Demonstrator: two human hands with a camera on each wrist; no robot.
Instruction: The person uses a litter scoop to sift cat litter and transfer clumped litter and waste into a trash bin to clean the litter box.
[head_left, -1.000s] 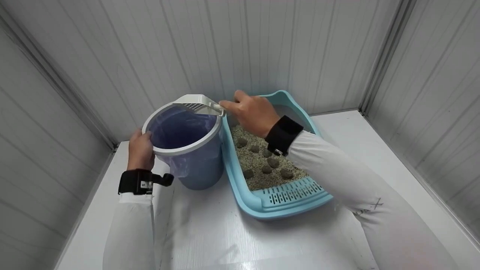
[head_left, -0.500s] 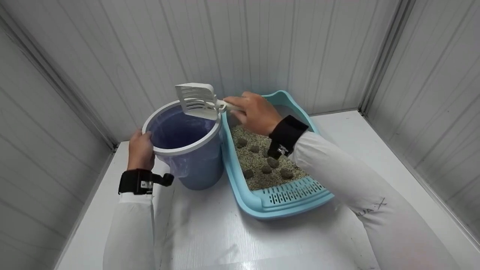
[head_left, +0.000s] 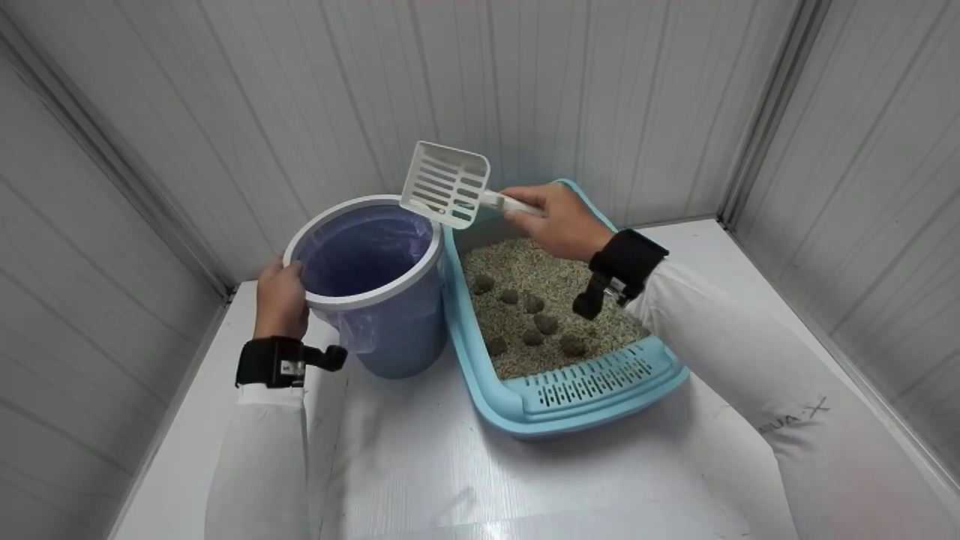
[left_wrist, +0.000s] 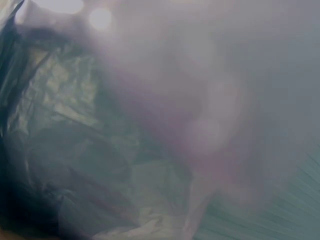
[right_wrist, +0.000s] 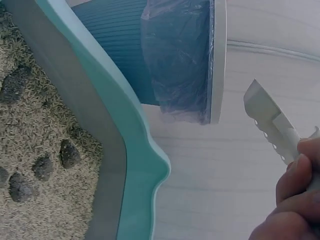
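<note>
Your right hand (head_left: 559, 221) holds the white scoop (head_left: 447, 184) by its thin handle, fingers curled round it near the end, and the slotted head hangs in the air above the gap between the bin (head_left: 367, 281) and the litter tray (head_left: 525, 405). The head looks empty. It is light, stiff plastic, so you can steer it with a loose grip, but the handle is smooth and narrow; a hold closer to the head would likely give you more control when it digs in. Expect it to flex a little under load.

Your left hand (head_left: 281, 300) grips the rim of the bin, fingers wrapped over the edge. The bin is light and lined with a thin, soft bag, so it can slide or tip on the smooth white table (head_left: 420, 480) if you let go. The left wrist view is too blurred to add anything.

In the tray, about 7 dark clumps (head_left: 546, 324) lie on loose grain. They probably crumble if pressed, so come in under them, not on top.
</note>
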